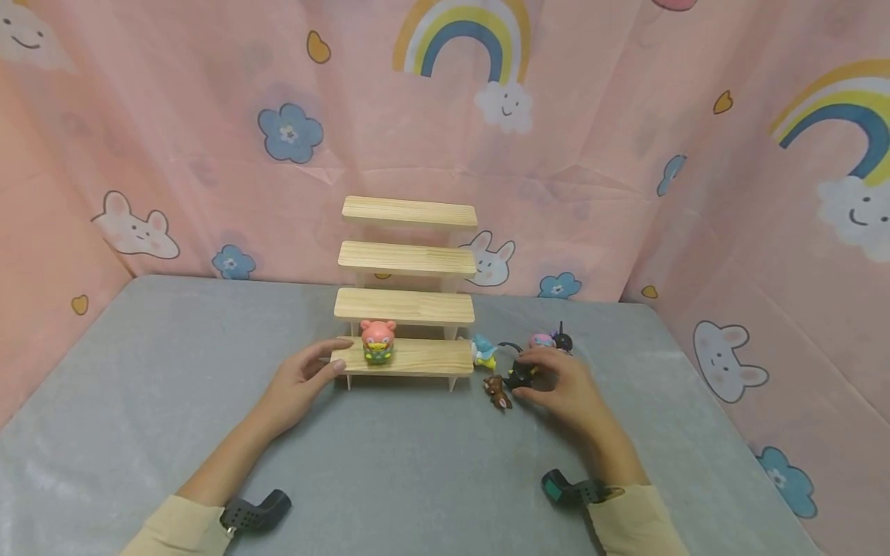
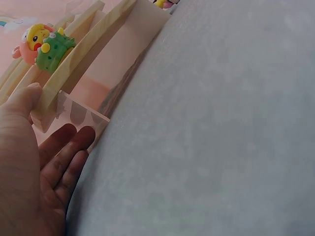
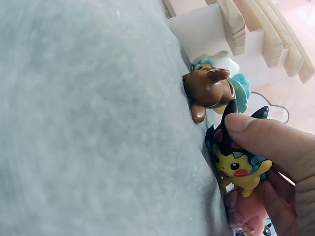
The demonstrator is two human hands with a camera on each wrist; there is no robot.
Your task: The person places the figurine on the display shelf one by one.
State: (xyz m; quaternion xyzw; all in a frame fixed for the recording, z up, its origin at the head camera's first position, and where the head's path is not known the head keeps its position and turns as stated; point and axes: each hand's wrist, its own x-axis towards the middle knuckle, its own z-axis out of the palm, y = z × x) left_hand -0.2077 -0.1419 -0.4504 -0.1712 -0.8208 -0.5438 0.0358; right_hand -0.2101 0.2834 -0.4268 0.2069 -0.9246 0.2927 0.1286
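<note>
A stepped wooden display stand point(image 1: 406, 306) stands on the grey cloth, a pink-hooded figurine point(image 1: 378, 342) upright on its lowest board. At that board's left end my left hand point(image 1: 300, 384) grips the edge between thumb and forefinger; the other fingers hang loosely by the clear side support point(image 2: 81, 110). My right hand point(image 1: 565, 390) pinches a yellow figurine with a black hood point(image 3: 236, 160), low at the cloth right of the stand. Close beside it lie a brown figurine point(image 1: 497, 392) and a blue-and-white figurine point(image 1: 483, 352). A pink figurine point(image 3: 246, 209) is partly hidden behind the pinched one.
Behind the right hand sit a pink-and-blue figurine point(image 1: 541, 340) and a black one point(image 1: 562, 340), partly covered. A grey cloth point(image 1: 396, 463) covers the table. Pink printed curtains point(image 1: 591, 177) enclose the back and sides.
</note>
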